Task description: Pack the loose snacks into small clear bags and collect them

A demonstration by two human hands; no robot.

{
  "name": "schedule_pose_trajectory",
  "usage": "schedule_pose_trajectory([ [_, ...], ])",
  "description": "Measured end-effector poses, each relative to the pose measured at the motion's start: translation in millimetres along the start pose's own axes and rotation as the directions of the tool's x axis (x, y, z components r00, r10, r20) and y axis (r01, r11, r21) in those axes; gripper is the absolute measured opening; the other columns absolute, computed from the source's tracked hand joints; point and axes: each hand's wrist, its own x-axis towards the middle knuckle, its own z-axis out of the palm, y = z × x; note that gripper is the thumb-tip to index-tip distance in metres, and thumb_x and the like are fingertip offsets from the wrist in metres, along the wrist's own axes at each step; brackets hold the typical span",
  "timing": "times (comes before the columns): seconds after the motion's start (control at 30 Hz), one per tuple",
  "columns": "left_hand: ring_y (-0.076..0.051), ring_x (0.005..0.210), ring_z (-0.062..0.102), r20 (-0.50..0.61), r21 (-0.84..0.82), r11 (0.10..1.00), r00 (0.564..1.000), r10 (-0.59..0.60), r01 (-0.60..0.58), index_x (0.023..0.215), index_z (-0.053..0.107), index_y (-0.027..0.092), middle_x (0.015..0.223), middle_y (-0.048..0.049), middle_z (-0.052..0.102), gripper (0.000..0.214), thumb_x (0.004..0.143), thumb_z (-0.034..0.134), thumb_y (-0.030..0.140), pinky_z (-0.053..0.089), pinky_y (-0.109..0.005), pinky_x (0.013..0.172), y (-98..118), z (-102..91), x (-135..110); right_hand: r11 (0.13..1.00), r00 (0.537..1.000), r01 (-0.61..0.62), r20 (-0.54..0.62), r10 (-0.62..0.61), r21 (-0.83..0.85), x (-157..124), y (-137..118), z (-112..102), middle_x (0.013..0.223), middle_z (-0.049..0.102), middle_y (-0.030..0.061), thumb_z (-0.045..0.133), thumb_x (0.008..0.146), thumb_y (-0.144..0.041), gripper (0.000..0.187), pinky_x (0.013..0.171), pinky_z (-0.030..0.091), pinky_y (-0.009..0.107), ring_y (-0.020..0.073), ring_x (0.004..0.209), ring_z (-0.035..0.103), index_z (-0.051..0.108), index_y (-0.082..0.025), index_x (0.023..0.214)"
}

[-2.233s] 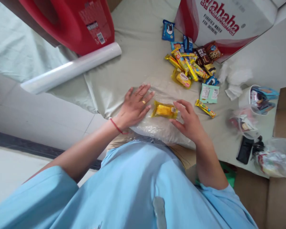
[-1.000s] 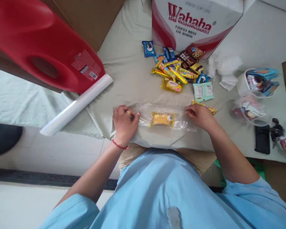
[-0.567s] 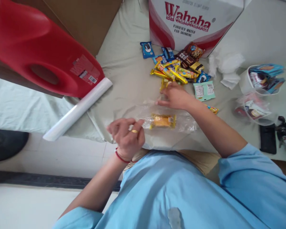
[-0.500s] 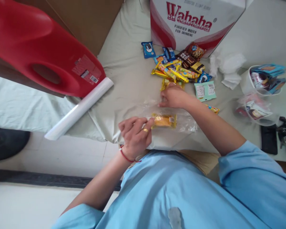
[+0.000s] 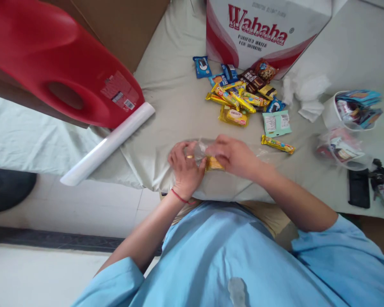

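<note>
A sheet of clear plastic film (image 5: 199, 150) lies near the table's front edge, partly lifted between my hands. On it rests a yellow snack packet (image 5: 215, 164), half covered by my right hand. My left hand (image 5: 186, 164), with a ring and a red cord at the wrist, has its fingers bent at the film's left side, closed on it. Slightly blurred, my right hand (image 5: 233, 155) pinches the film above the packet. Beyond them sits another yellow snack packet (image 5: 234, 116), in front of a pile of yellow snack sticks (image 5: 232, 96).
A roll of plastic film (image 5: 109, 143) lies at left beside a large red jug (image 5: 92, 81). A Wahaha carton (image 5: 265, 34) stands behind the snacks. A mint packet (image 5: 277, 123), single snack stick (image 5: 278, 144), filled white cup (image 5: 330, 111) and black phone (image 5: 358, 188) are at right.
My right hand has come back from the snack pile to the film, uncovering the far yellow packet. My left hand has shifted slightly right and up, and the film between the hands has lifted.
</note>
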Motion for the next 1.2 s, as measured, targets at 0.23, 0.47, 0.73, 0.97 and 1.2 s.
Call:
schedule_pose_trajectory([
  [0.23, -0.038, 0.135, 0.055, 0.107, -0.176, 0.979, 0.991, -0.082, 0.1, 0.106, 0.076, 0.021, 0.133, -0.0156, 0.066, 0.025, 0.086, 0.069, 0.034, 0.041, -0.06, 0.12, -27.5, -18.6, 20.3, 0.931, 0.961, 0.089, 0.275, 0.013, -0.354, -47.2, -26.2, 29.1, 0.176, 0.044, 0.0075, 0.049, 0.106, -0.018, 0.051, 0.096, 0.058, 0.039, 0.0288, 0.126, 0.068, 0.063, -0.028, 0.154],
  [0.47, -0.021, 0.091, 0.07, 0.293, -0.529, 0.785, 0.938, -0.188, 0.323, 0.102, 0.065, 0.023, 0.108, -0.0061, 0.074, 0.024, 0.09, 0.065, 0.043, 0.056, -0.035, 0.082, -5.2, -44.7, 16.1, 0.95, 0.99, 0.006, 0.135, 0.038, -0.311, -47.8, -23.2, 42.5, 0.172, 0.044, 0.0131, 0.052, 0.107, -0.019, 0.046, 0.106, 0.053, 0.048, 0.0323, 0.13, 0.061, 0.067, -0.027, 0.15],
  [0.73, -0.02, 0.083, 0.072, 0.276, -0.565, 0.78, 0.953, -0.126, 0.267, 0.102, 0.076, 0.02, 0.091, -0.0053, 0.077, 0.026, 0.101, 0.058, 0.039, 0.058, -0.034, 0.079, 42.5, -34.0, 7.7, 0.997, 0.997, 0.076, -0.019, -0.077, -0.017, -67.3, -16.3, 48.8, 0.158, 0.055, 0.0197, 0.066, 0.097, -0.018, 0.056, 0.115, 0.049, 0.062, 0.038, 0.14, 0.049, 0.064, -0.024, 0.153],
  [0.97, -0.032, 0.128, 0.065, 0.341, -0.13, 0.977, 0.918, 0.204, -0.169, 0.148, 0.061, 0.012, 0.137, -0.02, 0.066, 0.051, 0.1, 0.052, 0.021, 0.057, -0.044, 0.103, 59.7, -17.0, -19.0, 0.967, 0.926, -0.047, -0.352, 0.136, 0.252, -95.6, 0.5, 43.5, 0.142, 0.068, 0.0127, 0.053, 0.105, -0.023, 0.034, 0.11, 0.057, 0.051, 0.0276, 0.129, 0.066, 0.073, -0.029, 0.131],
  [1.2, -0.032, 0.125, 0.064, 0.337, 0.182, 0.922, 0.903, 0.267, -0.341, 0.162, 0.045, 0.011, 0.15, -0.0228, 0.062, 0.065, 0.097, 0.051, 0.015, 0.053, -0.042, 0.092, 59.7, -4.9, -35.9, 0.889, 0.775, -0.456, -0.472, 0.419, 0.041, -111.2, 37.4, 33.2, 0.136, 0.064, 0.0228, 0.067, 0.091, -0.027, 0.011, 0.112, 0.045, 0.063, 0.0411, 0.133, 0.055, 0.073, -0.02, 0.097],
])
